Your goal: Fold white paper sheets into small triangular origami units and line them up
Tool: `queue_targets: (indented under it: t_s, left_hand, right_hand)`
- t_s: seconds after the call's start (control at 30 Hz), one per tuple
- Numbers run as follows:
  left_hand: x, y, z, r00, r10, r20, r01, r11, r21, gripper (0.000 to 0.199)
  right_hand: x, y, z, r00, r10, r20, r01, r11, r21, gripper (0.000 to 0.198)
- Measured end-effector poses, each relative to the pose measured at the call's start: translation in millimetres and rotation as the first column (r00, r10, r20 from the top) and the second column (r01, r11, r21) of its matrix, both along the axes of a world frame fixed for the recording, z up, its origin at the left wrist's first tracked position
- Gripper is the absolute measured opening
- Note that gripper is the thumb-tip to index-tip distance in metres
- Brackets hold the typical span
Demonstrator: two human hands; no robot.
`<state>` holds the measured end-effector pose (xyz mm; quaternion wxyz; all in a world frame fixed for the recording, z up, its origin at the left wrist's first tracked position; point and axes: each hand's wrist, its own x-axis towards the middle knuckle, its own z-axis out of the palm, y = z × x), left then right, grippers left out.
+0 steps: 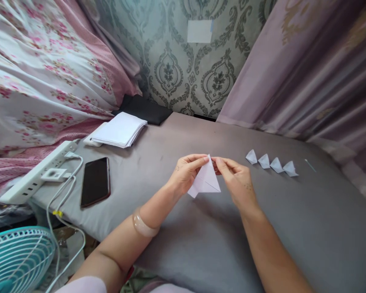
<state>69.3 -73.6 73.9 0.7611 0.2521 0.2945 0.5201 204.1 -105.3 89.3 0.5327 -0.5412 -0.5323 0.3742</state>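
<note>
A partly folded sheet of white paper is held up over the grey surface, its pointed tip at the top and a dark line near its lower right edge. My left hand pinches it near the tip, thumb in front and fingers behind. At the tip's right side, my right hand has thumb and fingers closed on the paper's edge; some of its fingertips are hidden. Several small folded paper shapes stand in a row to the right, apart from both hands.
The grey-covered surface carries a stack of white paper, a phone and a power strip with white cables on the left. A thin stick lies at the right. A turquoise fan stands at lower left.
</note>
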Motion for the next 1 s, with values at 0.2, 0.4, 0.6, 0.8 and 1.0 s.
queue_targets:
  t_s: [0.2, 0.4, 0.6, 0.8, 1.0]
  left_hand:
    - [3.6, -1.9, 1.3, 0.998, 0.067, 0.003, -0.067, 0.998, 0.002, 0.027]
    - [2.3, -3.2, 1.5, 0.999, 0.027, -0.016, -0.027, 0.999, 0.045, 0.026]
    - [-1.7, 1.7, -2.7, 0.993, 0.026, -0.116, -0.010, 0.991, 0.134, 0.024]
    - [-2.4, 3.7, -4.6, 0.962, 0.180, -0.204, -0.123, 0.957, 0.264, 0.020]
    - [-2.5, 5.5, -6.6, 0.954, 0.197, -0.226, -0.134, 0.954, 0.267, 0.021]
  right_hand:
    - [-8.3, 3.9, -9.6, 0.991, -0.033, -0.127, 0.022, 0.996, -0.090, 0.030]
    - [-5.3, 5.1, -6.6, 0.998, -0.034, -0.061, 0.029, 0.997, -0.074, 0.027]
    - [-1.9, 0.5, 0.9, 0.998, 0.019, 0.055, -0.019, 1.000, -0.008, 0.025]
    - [0.1, 1.1, 3.0, 0.989, 0.088, -0.118, -0.108, 0.979, -0.175, 0.029]
    - [1.0, 6.8, -7.5, 0.983, 0.059, -0.173, -0.096, 0.972, -0.213, 0.030]
